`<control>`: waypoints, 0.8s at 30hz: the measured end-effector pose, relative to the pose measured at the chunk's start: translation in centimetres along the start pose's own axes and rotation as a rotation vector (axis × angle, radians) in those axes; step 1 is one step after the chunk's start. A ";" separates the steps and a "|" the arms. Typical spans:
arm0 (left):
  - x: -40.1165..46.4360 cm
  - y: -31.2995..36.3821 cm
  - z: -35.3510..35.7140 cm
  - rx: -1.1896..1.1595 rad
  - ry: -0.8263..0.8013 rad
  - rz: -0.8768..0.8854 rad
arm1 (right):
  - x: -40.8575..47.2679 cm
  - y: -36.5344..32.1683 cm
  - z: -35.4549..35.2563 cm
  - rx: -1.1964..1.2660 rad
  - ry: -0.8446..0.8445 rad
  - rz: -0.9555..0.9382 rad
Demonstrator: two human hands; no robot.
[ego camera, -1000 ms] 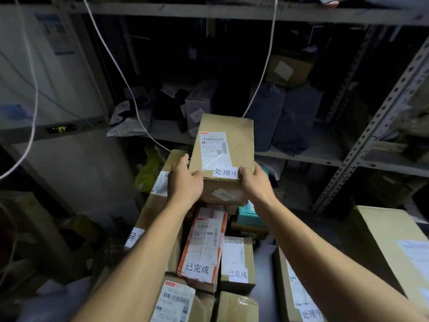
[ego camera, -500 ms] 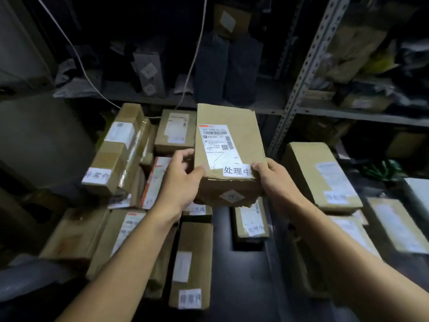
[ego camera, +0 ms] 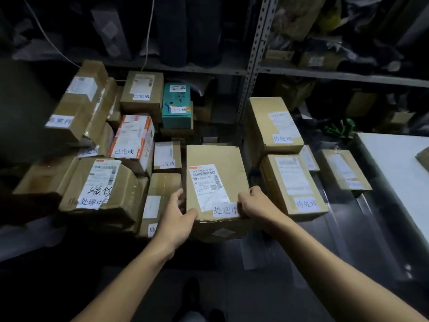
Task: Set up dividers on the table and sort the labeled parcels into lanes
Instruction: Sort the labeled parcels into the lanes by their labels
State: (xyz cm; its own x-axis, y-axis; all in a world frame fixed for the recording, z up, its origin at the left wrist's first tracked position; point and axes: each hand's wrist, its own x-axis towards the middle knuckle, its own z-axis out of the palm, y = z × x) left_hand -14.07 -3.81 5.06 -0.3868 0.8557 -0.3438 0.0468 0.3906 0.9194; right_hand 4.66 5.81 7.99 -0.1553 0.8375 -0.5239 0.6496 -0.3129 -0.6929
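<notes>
While the left hand and right hand grip its near corners, the parcel sits among labelled boxes on the dark table, below metal shelves

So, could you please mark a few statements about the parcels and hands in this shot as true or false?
1. Both hands hold the same parcel. True.
2. The held parcel's white tag reads 已完成. False: it reads 处理中.
3. The teal box lies beyond the held parcel. True.
4. The left hand is idle. False: it grips the parcel's left edge.
5. The right hand covers the barcode. False: it sits at the near right corner.
</notes>
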 end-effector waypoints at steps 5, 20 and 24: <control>-1.9 -4.4 1.8 0.048 -0.032 -0.072 | -1.2 3.8 1.4 -0.095 -0.016 0.083; -1.0 -10.8 6.3 0.076 -0.128 -0.216 | 0.7 9.1 2.5 -0.386 -0.014 0.136; -1.2 -12.0 6.4 0.131 -0.150 -0.239 | 0.8 9.5 3.1 -0.460 0.010 0.068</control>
State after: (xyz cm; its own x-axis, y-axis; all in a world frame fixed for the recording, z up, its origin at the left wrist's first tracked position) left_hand -8.27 -7.32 -6.78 -0.2618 0.7711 -0.5804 0.0933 0.6188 0.7800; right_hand 8.41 2.17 -0.52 -0.0952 0.8272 -0.5538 0.9211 -0.1378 -0.3642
